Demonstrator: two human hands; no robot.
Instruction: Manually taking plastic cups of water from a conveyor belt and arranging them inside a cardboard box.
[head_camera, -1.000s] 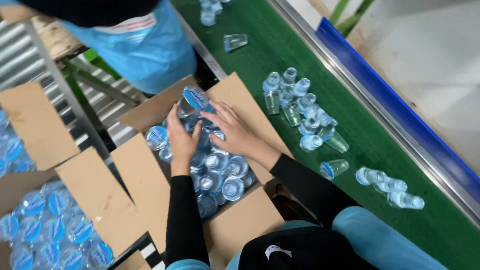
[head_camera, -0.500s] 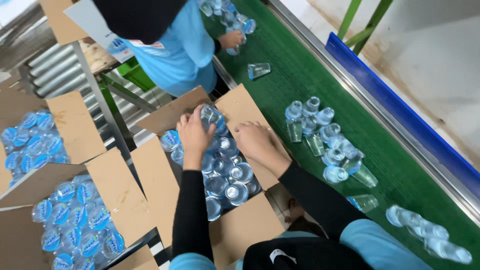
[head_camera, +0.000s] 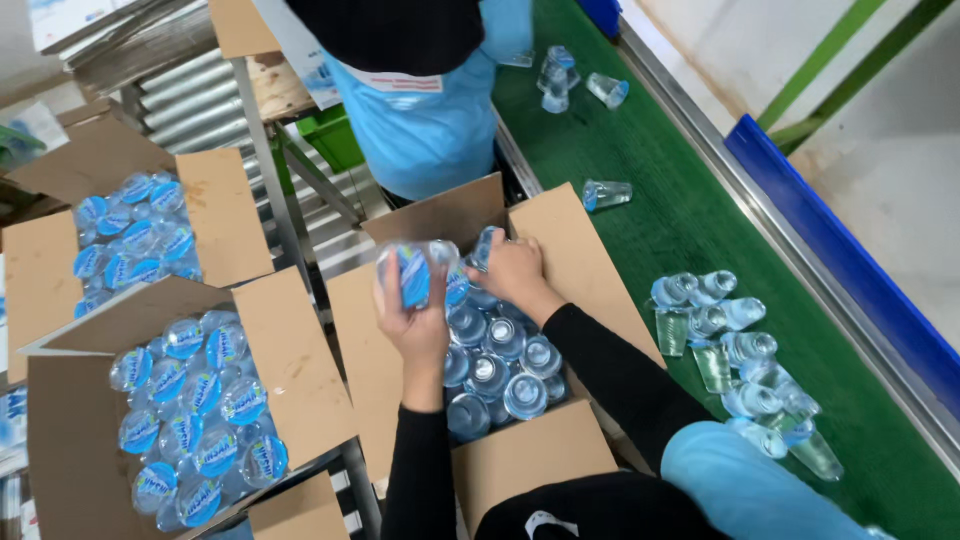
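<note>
Since half a second ago our left hand (head_camera: 415, 318) has lifted off the pile and now holds a cup (head_camera: 413, 272) up above the far left corner of the box (head_camera: 520, 455), while our right hand (head_camera: 513, 270) has slid to the far edge. Left fingers are curled round the cup from below, thumb on its left side, so it's a proper grip; the cup lies sideways with its blue lid facing us. Right fingers are bent around another cup (head_camera: 484, 246) standing just inside the far wall of the box, and it looks like they've closed on it, though the palm hides most of it.

The box sits right in front of us, flaps open, packed with sealed water cups, bottoms up. To the left, two more cartons (head_camera: 290, 350) are full of cups with blue lids showing. On the right runs the green belt (head_camera: 680, 200), with a loose cluster of cups (head_camera: 735, 355) lying on it near us and a few more further off. A co-worker in a blue top (head_camera: 430, 130) stands at the far side of the box.
</note>
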